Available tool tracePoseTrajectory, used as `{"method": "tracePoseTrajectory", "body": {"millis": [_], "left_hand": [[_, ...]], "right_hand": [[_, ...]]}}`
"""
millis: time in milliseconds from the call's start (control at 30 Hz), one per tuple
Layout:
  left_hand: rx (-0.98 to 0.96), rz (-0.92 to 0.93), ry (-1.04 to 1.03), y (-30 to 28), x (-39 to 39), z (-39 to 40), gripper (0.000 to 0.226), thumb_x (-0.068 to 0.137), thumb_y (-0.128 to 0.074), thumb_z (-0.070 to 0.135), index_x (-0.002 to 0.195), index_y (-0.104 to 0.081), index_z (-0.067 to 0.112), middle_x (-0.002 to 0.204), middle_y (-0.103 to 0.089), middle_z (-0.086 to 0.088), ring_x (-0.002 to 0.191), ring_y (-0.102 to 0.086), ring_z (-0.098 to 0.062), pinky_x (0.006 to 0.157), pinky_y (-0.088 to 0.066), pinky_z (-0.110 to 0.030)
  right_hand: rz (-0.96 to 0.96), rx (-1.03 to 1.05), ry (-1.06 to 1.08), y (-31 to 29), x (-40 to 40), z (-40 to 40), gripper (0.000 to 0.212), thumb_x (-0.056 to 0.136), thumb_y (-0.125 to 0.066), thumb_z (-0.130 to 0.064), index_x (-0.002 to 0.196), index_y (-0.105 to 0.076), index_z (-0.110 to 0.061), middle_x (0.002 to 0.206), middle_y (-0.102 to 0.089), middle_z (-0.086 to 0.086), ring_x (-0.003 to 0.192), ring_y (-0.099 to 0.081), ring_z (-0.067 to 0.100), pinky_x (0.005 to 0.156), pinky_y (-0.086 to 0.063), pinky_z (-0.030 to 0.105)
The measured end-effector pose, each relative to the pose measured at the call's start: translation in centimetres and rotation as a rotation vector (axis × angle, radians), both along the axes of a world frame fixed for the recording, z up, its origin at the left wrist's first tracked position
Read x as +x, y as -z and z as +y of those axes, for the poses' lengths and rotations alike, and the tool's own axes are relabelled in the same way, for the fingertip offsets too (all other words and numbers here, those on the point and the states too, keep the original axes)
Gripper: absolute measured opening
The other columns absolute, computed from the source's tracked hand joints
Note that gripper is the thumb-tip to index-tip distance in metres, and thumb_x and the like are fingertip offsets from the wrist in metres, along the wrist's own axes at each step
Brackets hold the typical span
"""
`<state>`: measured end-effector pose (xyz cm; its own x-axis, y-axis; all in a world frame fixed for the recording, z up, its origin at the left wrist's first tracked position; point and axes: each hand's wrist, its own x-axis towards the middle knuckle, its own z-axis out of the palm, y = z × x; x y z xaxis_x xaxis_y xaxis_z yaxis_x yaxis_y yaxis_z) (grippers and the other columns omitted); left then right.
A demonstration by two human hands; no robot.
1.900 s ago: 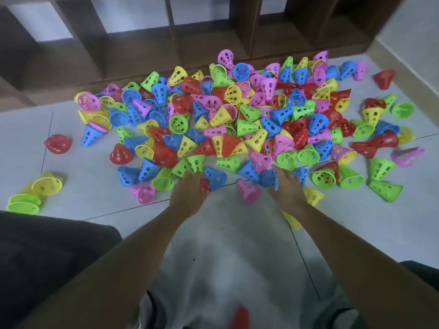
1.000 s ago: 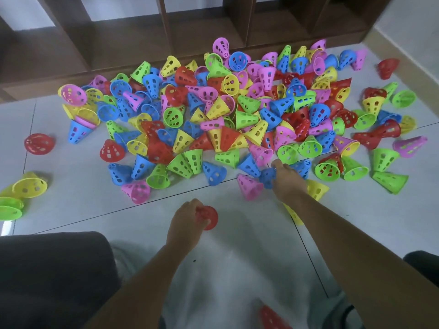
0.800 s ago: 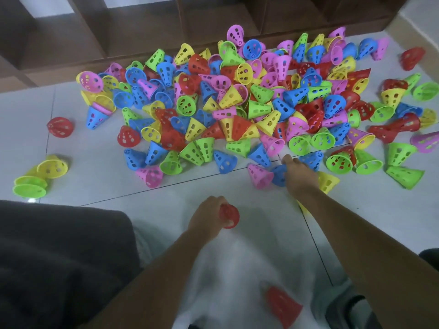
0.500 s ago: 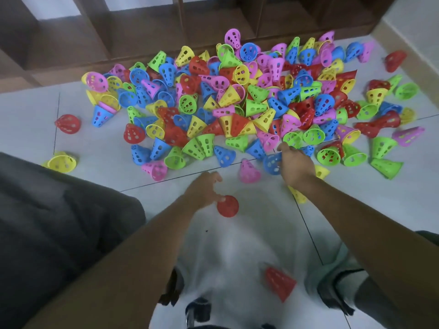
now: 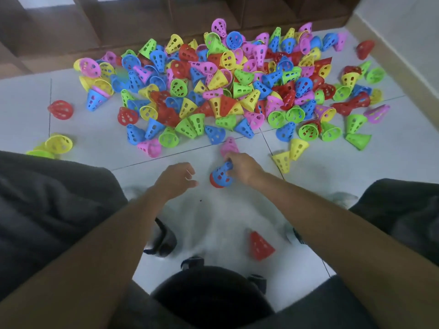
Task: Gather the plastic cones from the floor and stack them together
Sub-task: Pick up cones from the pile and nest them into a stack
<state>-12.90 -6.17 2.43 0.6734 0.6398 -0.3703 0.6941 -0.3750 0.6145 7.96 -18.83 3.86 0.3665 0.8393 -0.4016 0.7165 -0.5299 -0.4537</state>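
Observation:
A big heap of perforated plastic cones (image 5: 228, 86) in red, blue, green, yellow and pink covers the white tiled floor ahead of me. My right hand (image 5: 242, 166) grips a blue cone (image 5: 222, 174) by its narrow top and holds it over a red cone (image 5: 212, 180) whose rim shows beneath it. A pink cone (image 5: 229, 146) stands just beyond that hand. My left hand (image 5: 177, 179) hovers a little left of the blue cone with loosely curled fingers and holds nothing. Another red cone (image 5: 260, 246) lies near my feet.
A dark wooden shelf unit (image 5: 166, 24) runs along the back. Stray cones lie apart at the left: a red one (image 5: 60, 109), a yellow one (image 5: 59, 144). My dark-clothed knees (image 5: 47, 205) flank the floor on both sides; a black round stool base (image 5: 209, 295) sits below.
My left hand set the red cone on the floor and let go. My right hand picked a blue cone from the heap's edge and brought it down over that red cone.

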Motion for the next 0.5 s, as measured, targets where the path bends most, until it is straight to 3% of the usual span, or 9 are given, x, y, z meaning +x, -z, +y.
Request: {"method": "tracePoseTrajectory", "body": {"millis": [200,333,500], "left_hand": [[-0.021,-0.021,0.107,-0.5,0.2,-3.0,0.028,0.078,-0.086,0.021,0.100,-0.069,0.016,0.094,-0.072,0.000,0.082,-0.063,-0.016,0.081,-0.047,-0.027],[-0.010,0.069,0.189,0.3,-0.2,-3.0,0.029,0.080,-0.084,0.025,0.103,-0.069,0.017,0.099,-0.072,0.000,0.090,-0.064,-0.018,0.085,-0.048,-0.030],[-0.022,0.110,0.132,1.2,-0.4,-1.7,0.026,0.083,-0.082,0.027,0.102,-0.070,0.015,0.102,-0.073,0.000,0.098,-0.065,-0.022,0.092,-0.047,-0.031]], "right_hand": [[0.022,-0.027,0.009,2.1,-1.1,-0.4,0.035,0.086,-0.060,-0.006,0.121,-0.058,-0.011,0.121,-0.060,0.017,0.110,-0.060,0.033,0.090,-0.046,0.032],[0.064,-0.003,0.028,2.1,-0.7,-0.7,0.042,0.088,-0.061,-0.004,0.130,-0.057,-0.007,0.130,-0.058,0.015,0.112,-0.058,0.028,0.093,-0.043,0.030],[-0.026,-0.150,0.074,2.7,-0.6,-4.0,0.036,0.087,-0.063,-0.013,0.121,-0.057,-0.007,0.119,-0.063,0.016,0.110,-0.061,0.034,0.089,-0.051,0.036]]}}
